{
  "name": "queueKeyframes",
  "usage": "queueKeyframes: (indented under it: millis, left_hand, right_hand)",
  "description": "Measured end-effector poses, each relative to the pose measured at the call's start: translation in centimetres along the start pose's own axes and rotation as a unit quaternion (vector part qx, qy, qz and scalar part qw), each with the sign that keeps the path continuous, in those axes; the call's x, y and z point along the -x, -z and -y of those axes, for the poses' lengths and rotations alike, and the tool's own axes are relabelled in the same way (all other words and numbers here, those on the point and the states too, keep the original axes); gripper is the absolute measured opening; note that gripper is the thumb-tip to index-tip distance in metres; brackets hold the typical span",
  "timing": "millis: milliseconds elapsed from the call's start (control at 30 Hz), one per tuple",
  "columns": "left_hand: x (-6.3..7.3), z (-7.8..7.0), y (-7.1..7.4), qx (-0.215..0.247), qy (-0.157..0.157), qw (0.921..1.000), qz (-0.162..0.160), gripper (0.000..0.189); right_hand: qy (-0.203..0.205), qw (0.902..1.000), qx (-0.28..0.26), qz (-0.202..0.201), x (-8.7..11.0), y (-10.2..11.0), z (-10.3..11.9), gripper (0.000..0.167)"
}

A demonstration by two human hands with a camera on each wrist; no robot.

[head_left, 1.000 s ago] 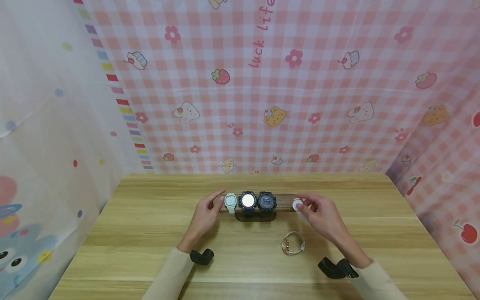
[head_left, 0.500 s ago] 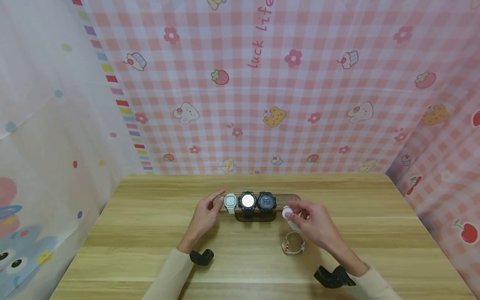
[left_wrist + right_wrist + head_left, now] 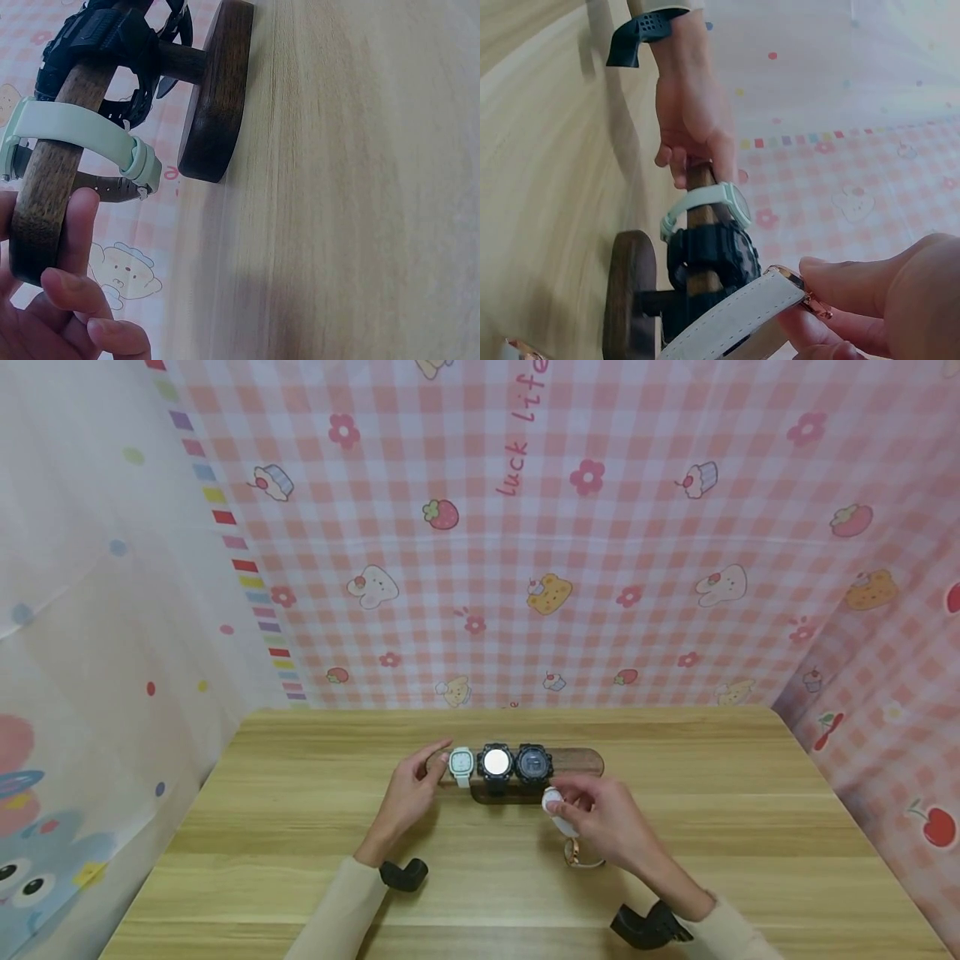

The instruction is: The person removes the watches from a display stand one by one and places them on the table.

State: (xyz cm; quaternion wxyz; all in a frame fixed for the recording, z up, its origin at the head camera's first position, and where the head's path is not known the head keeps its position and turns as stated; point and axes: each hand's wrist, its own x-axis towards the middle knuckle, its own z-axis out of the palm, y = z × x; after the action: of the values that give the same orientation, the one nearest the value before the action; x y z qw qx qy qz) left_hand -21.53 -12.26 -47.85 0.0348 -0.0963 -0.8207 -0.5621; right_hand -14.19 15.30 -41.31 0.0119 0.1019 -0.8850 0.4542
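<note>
Watching from my remote station, I have the right grip (image 3: 609, 817) pinching a white-strapped watch (image 3: 552, 802) between thumb and fingers, off the bar and in front of the watch stand (image 3: 581, 762). The left grip (image 3: 405, 787) holds the stand's left end, apparently steadying it, just beside a pale green watch (image 3: 461, 762); two black watches (image 3: 497, 762) sit further along. I judge the step to be carrying the white-strapped watch between stand and table (image 3: 300, 827); which way, I cannot tell. Either way, the next move calls for a secure pinch and no brushing of the gold-cased watch (image 3: 572, 852) near the right grip.

My head view gives the white dial; the right wrist view instead shows strap stitching and a gold-coloured case edge. The left wrist view reveals the pale green strap looped beneath the bar, but not the white-strapped watch.
</note>
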Motion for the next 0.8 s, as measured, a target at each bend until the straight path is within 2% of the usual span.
queueKeyframes:
  millis: [100, 233, 600, 800]
  left_hand:
    - [-0.4, 1.2, -0.2, 0.002, -0.005, 1.0000, -0.003, 0.035]
    - [-0.5, 1.6, -0.1, 0.012, -0.013, 0.9999, 0.001, 0.035]
    - [-0.5, 1.5, -0.1, 0.001, -0.003, 1.0000, 0.000, 0.035]
    - [-0.5, 1.4, -0.3, -0.003, 0.005, 1.0000, -0.008, 0.035]
  right_hand:
    - [-0.005, 1.0000, -0.001, -0.003, 0.0, -0.6, 0.1, 0.026]
    - [-0.007, 1.0000, -0.007, -0.001, 0.1, -1.3, 0.1, 0.025]
    - [-0.012, 0.9998, -0.007, 0.017, 0.2, -3.1, -0.4, 0.025]
    - [0.002, 0.9999, -0.003, 0.013, 0.3, -3.9, -0.9, 0.024]
